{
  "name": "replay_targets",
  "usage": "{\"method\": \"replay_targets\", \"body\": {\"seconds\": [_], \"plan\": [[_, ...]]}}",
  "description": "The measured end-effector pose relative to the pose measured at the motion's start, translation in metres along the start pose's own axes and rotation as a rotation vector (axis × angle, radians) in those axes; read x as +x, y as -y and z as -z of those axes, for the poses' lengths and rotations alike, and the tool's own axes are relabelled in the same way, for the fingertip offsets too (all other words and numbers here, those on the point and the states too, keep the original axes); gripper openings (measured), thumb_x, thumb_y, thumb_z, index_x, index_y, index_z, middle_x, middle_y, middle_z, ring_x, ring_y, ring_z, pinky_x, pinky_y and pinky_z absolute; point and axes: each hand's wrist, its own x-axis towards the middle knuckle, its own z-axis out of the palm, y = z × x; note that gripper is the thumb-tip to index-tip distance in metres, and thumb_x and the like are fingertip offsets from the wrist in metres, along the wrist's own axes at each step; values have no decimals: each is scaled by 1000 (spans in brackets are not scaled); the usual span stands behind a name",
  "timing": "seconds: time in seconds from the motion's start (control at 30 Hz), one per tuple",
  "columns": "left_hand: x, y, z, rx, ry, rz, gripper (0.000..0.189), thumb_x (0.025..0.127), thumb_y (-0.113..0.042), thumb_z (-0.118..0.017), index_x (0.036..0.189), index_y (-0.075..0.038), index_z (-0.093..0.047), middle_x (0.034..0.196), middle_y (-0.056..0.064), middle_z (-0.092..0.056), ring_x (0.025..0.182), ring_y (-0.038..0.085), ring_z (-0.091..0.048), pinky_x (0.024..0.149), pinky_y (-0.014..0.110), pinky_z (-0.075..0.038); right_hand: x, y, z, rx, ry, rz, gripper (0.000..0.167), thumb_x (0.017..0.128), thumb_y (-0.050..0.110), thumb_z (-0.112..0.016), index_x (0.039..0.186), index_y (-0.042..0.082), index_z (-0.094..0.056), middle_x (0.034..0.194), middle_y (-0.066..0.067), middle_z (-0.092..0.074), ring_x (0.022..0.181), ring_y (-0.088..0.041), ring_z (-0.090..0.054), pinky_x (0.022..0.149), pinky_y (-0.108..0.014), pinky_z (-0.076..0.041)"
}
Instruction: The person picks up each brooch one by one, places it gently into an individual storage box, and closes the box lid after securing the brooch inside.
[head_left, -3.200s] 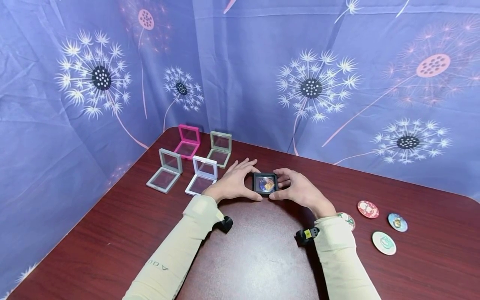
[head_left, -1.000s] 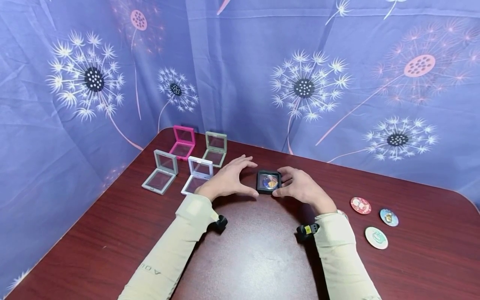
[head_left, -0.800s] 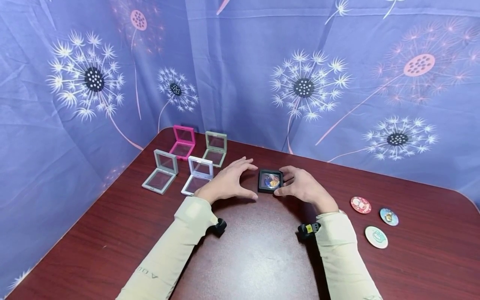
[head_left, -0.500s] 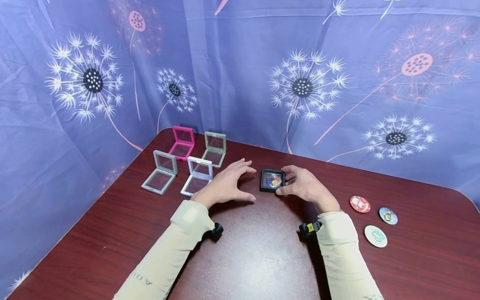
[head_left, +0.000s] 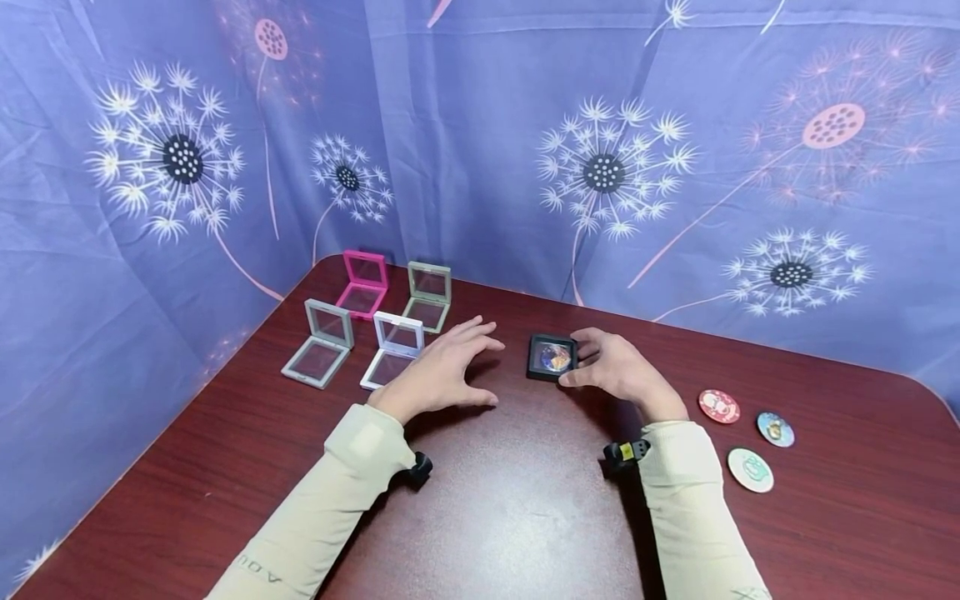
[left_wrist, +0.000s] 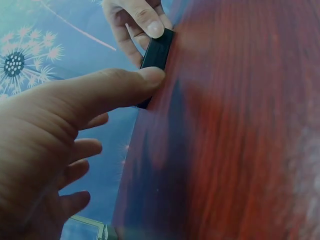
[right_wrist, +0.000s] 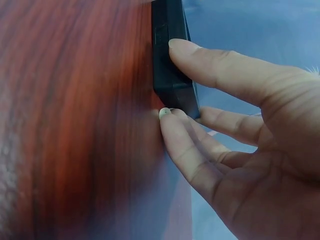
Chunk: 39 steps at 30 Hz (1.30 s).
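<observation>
My right hand (head_left: 618, 371) holds a closed square black display case (head_left: 536, 358) by its right end, thumb on the near edge and fingers at the far corner. Through the window shows a round, blue-and-orange badge (head_left: 556, 358). In the right wrist view the thumb presses the side of the case (right_wrist: 167, 60), which lies flat at the table surface. My left hand (head_left: 438, 371) is apart from the case on its left, thumb and fingers spread around nothing. From the left wrist, its thumb overlaps the case (left_wrist: 157, 52).
Pink (head_left: 363, 300), green (head_left: 428, 312), grey (head_left: 318, 360) and white (head_left: 388, 367) display cases stand opened at back left; the left hand is close to the white one. Red (head_left: 719, 406), blue (head_left: 776, 429) and pale green (head_left: 750, 470) round badges lie right of the right forearm.
Both hands held the black case at first. The left hand has let go and drawn back to the left, while the case has shifted slightly right with the right hand.
</observation>
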Motion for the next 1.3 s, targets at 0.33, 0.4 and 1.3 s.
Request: {"method": "replay_targets", "body": {"seconds": [0.33, 0.4, 1.3], "plan": [[-2, 1, 17, 65, -66, -45, 70, 83, -27, -94, 142, -5, -64, 163, 18, -45, 158, 36, -26, 130, 51, -16, -1, -5, 5, -15, -11, -7, 79, 83, 16, -90, 146, -9, -50, 126, -30, -65, 116, -42, -65, 95, -48, -54], [-4, 2, 22, 85, -65, -29, 72, 82, -26, -95, 143, -6, -63, 164, 17, -44, 159, 35, -25, 130, 49, -13, -1, -6, 7, -17, -14, -6, 78, 83, 16, -90, 146, -10, -51, 126, -31, -65, 116, -43, -65, 95, -48, -54], [-20, 12, 63, 156, -52, 73, 91, 73, -31, -100, 151, -8, -57, 167, 19, -39, 161, 34, -17, 130, 55, -4, -12, -27, 32, -35, -70, -68, 79, 84, 20, -91, 143, -13, -50, 127, -32, -63, 113, -42, -63, 96, -49, -52]]}}
